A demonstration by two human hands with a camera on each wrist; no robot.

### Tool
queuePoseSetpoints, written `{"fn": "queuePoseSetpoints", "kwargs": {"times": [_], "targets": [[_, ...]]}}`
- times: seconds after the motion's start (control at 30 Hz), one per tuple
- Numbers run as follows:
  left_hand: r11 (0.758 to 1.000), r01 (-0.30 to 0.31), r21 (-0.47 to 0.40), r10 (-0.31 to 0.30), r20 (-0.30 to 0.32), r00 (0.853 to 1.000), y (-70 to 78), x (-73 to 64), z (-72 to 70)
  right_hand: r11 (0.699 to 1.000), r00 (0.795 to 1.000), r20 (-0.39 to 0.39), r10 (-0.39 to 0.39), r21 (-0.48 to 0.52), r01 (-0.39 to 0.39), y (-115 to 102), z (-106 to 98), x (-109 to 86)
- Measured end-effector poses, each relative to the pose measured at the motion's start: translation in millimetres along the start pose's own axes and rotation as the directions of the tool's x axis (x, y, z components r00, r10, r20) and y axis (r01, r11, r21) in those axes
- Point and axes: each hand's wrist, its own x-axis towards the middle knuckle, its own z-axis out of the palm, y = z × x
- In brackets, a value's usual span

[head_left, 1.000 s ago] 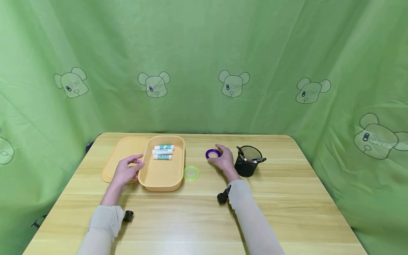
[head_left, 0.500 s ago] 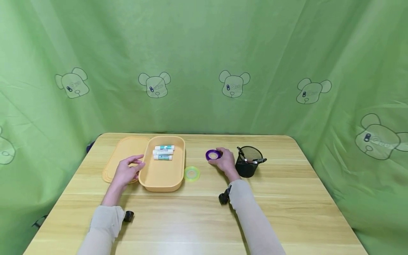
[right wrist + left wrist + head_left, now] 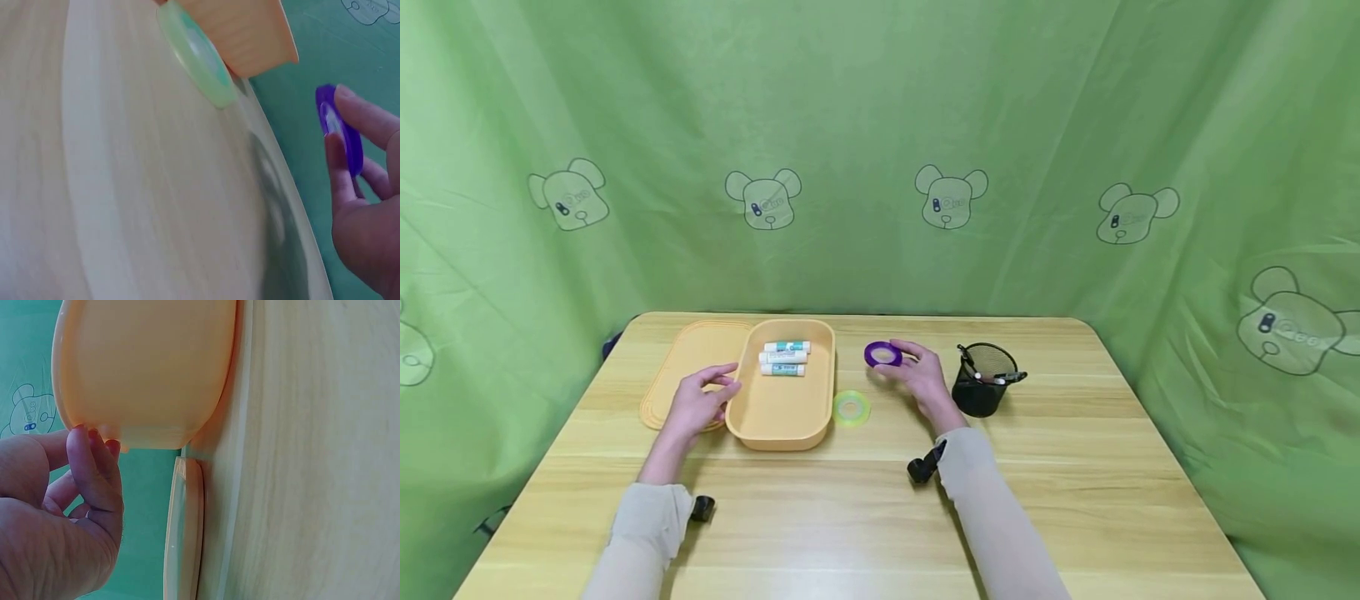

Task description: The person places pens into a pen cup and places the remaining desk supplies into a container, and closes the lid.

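Note:
My right hand pinches a purple ring-shaped roll of tape. In the right wrist view the roll is held on edge between thumb and fingers, raised off the table. With relaxed fingertips, my left hand touches the left outer side of a pale orange open box. The left wrist view has those fingers against the box wall. Several white and teal glue sticks lie inside the box. A yellow-green roll of tape lies flat beside the box's right side.
The box's orange lid lies flat at the left, partly under or behind the box. A black mesh pen cup with pens in it stands right of my right hand. Green curtain hangs behind the wooden table.
My right hand has lifted the purple tape roll off the table and moved it slightly left toward the box. My left hand has stayed at the box's side.

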Motion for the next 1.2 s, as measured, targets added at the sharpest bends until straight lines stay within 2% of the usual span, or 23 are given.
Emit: {"fn": "queuePoseSetpoints", "kwargs": {"times": [0.3, 0.53, 0.83, 1.0, 1.2], "targets": [[1.000, -0.005, -0.002, 0.005, 0.001, 1.000, -0.8, 0.5, 0.3, 0.997, 0.997, 0.063, -0.051, 0.066, 0.047, -6, 12, -6.7], [1.000, -0.004, 0.000, 0.004, 0.003, 1.000, 0.3, -0.8, 0.1, 0.995, 0.992, 0.105, -0.076, 0.077, 0.068, -9, 26, -12.1], [1.000, 0.002, 0.023, -0.003, 0.010, 1.000, 2.9, -1.3, -0.4, 0.996, 0.977, 0.198, -0.081, 0.058, 0.071, -20, 60, -25.6], [1.000, 0.003, 0.023, -0.003, 0.011, 1.000, 3.1, -2.1, -0.3, 0.997, 0.972, 0.224, -0.070, 0.028, 0.065, -25, 82, -33.1], [1.000, 0.009, 0.016, -0.009, 0.010, 1.000, 3.5, -2.9, -0.5, 0.997, 0.966, 0.249, -0.068, 0.042, 0.059, -29, 108, -40.5]]}}
